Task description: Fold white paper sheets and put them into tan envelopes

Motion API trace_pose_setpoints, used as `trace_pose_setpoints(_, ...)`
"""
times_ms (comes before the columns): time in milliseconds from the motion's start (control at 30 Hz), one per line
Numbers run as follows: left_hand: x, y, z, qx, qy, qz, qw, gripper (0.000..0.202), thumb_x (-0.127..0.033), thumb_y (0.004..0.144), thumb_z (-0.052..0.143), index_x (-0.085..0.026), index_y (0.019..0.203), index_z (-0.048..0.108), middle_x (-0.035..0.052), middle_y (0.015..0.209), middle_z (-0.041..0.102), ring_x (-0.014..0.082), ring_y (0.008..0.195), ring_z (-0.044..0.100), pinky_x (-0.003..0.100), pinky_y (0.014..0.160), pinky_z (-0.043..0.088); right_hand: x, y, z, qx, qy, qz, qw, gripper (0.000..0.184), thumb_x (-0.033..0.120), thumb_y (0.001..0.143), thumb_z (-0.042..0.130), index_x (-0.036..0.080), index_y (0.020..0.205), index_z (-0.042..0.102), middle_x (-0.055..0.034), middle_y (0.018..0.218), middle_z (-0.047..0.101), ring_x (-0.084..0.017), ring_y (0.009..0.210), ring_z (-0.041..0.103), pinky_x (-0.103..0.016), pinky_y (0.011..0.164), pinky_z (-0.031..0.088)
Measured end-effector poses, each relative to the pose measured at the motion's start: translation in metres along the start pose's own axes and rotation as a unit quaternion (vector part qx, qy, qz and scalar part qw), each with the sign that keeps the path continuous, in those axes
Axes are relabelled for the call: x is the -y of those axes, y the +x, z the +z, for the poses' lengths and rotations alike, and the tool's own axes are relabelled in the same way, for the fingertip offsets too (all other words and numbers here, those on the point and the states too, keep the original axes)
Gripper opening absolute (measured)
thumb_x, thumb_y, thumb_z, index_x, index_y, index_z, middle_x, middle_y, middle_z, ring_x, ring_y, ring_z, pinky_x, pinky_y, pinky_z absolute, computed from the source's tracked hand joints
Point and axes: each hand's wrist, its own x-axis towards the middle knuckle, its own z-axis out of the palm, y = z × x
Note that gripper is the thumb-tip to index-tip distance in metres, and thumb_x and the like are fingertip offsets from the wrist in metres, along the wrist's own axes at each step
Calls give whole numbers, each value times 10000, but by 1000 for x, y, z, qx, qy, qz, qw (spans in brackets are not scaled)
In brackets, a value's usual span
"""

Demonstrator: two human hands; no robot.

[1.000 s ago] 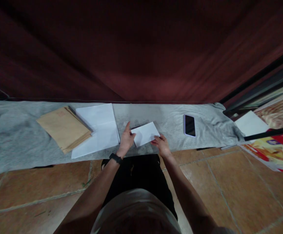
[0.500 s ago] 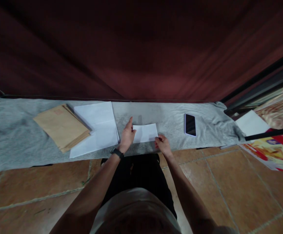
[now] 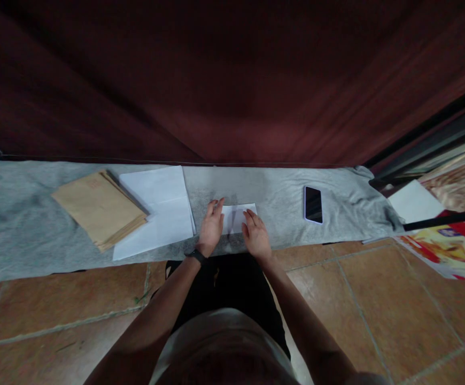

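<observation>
A small white folded sheet of paper (image 3: 233,218) lies on the grey cloth in front of me. My left hand (image 3: 211,227) rests at its left end, thumb and fingers apart, with a dark band on the wrist. Over the right end lies my right hand (image 3: 255,233), its fingers stretched out on the paper and covering that corner. Neither hand grips anything. To the left of my left hand are larger white sheets (image 3: 164,208), partly under a stack of brown envelopes (image 3: 100,208).
A phone (image 3: 313,205) with a dark screen lies to the right on the grey cloth (image 3: 280,198). Behind the narrow surface hangs a dark red curtain (image 3: 232,107). At the far right are a dark metal bar (image 3: 444,219) and a red and yellow printed box (image 3: 452,248).
My right hand has moved left and forward from the paper's right edge onto its top, and its fingers have straightened. The left hand has hardly moved.
</observation>
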Motion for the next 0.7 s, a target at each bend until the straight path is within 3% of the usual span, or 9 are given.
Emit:
trace_pose_setpoints(133,2,0,2,-8,-8,-20,1000,559,-122,951,436,-213,1502,454,123,1513,457,254,1383,508,432,1185,417,4,8,17,36,-24,-27,999,540,336,1061,384,129,1560,399,-148,1636,376,-273,1511,339,-456,1237,292)
trace_pose_setpoints(400,-1,-5,4,-26,41,-13,999,480,-163,984,418,-166,1456,511,148,1547,457,275,1460,422,458,1213,370,2,6,33,29,-64,-16,997,548,389,1066,399,158,1563,413,-140,1643,364,-289,1525,323,-504,1248,247)
trace_pose_setpoints(567,-18,-32,16,49,79,66,993,551,-361,1027,426,-118,1521,423,177,1621,389,289,1527,323,488,1253,287,2,5,29,53,-78,-33,995,560,267,1044,393,138,1588,361,-135,1670,302,-280,1552,264,-482,1265,210)
trace_pose_setpoints(700,-26,-48,21,96,126,69,985,678,-445,1038,358,-73,1597,269,188,1646,341,277,1561,243,489,1276,220,1,4,28,61,-82,-36,994,557,240,1043,355,134,1589,357,-129,1674,293,-269,1560,243,-470,1270,197)
